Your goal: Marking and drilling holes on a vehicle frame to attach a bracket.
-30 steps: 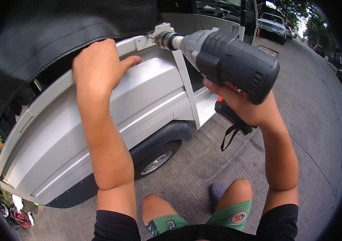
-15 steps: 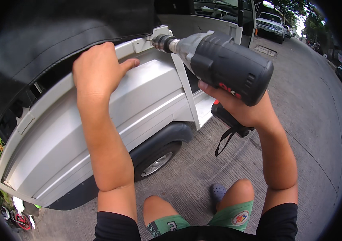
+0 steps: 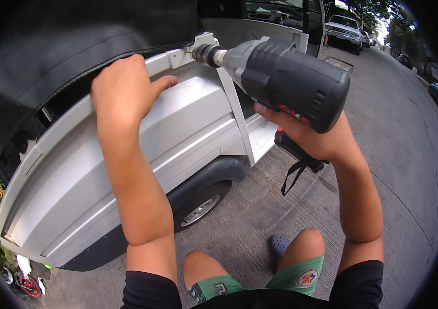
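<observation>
Head view, looking down along both forearms. Left hand [image 3: 124, 85] at eleven o'clock, fingers curled over the top rail of the silver truck bed side panel [image 3: 126, 165], thumb stretched flat toward the bracket; clamped on that rail edge. Right hand [image 3: 314, 136] at two o'clock, wrapped tight around the grip of the black impact wrench [image 3: 291, 82], fingers closed on the handle. Wrench body lying nearly level, nose aimed toward ten o'clock, its dark socket [image 3: 206, 54] pressed against the bolt point on the white corner bracket [image 3: 188, 49] at twelve o'clock. Black wrist strap [image 3: 293, 175] dangling loose below the handle, at three o'clock from centre. Black tarp [image 3: 75, 36] draped over the load above the rail, filling the upper left. Rear wheel [image 3: 201, 208] under a dark fender, just below centre. Bare knees and green shorts [image 3: 301, 275] at six o'clock, blue sandal [image 3: 279, 244] on the concrete pavement [image 3: 409, 170]. White pickup [image 3: 343, 28] parked far off at one o'clock.
</observation>
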Demonstrator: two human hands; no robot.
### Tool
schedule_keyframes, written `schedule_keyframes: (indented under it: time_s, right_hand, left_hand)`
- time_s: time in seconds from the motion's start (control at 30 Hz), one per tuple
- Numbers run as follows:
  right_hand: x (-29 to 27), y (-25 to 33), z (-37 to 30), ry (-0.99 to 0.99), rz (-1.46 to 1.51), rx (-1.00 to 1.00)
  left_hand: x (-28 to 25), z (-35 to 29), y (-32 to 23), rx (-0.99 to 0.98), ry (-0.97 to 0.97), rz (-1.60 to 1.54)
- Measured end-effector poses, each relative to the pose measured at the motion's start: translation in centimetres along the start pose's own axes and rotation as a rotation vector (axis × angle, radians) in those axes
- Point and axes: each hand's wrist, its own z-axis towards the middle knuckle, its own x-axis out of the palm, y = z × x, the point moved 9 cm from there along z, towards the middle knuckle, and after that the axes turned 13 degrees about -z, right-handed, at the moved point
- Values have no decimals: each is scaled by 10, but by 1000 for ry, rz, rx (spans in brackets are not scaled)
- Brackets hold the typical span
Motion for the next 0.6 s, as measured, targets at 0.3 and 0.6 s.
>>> schedule_keyframes:
  time_s: [0.3, 0.6]
  right_hand:
    - [-1, 0, -3, -5, -35, -24]
    - [1, 0, -1, -13, 13, -10]
  left_hand:
    - [0, 0, -2, 0, -4, -15]
    - [-2, -1, -1, -1, -5, -5]
